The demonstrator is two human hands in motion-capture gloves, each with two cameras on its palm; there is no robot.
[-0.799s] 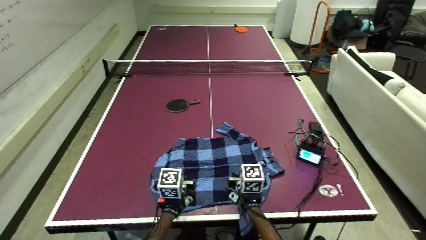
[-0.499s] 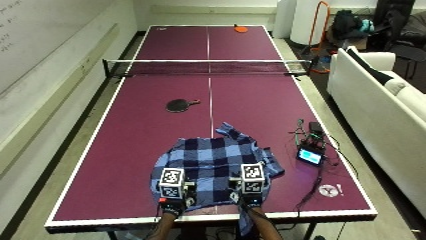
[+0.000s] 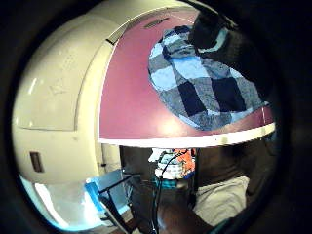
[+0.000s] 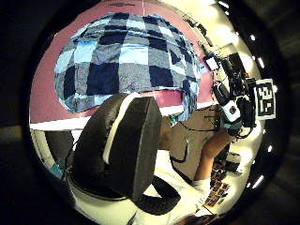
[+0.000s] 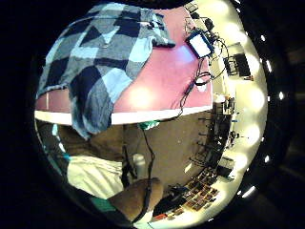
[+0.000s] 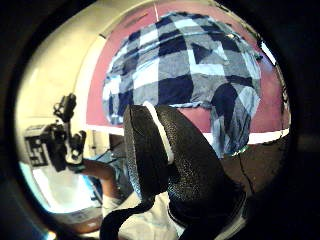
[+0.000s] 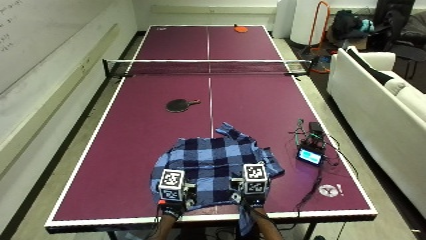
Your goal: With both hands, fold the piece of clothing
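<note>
plaid shirt (image 7: pixel 216 162) spread unfolded on table (image 7: pixel 133 150), hem over near edge | left hand (image 7: pixel 174 192), right hand (image 7: pixel 249 187) above hem, finger state unclear | folding not begun

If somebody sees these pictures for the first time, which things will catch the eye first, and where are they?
A blue and white checked shirt lies spread at the near end of a long maroon table-tennis table, one part hanging over the edge. Both black-gloved hands, left hand and right hand, are at the shirt's near hem. Farther up lies a dark paddle, before the net.
</note>
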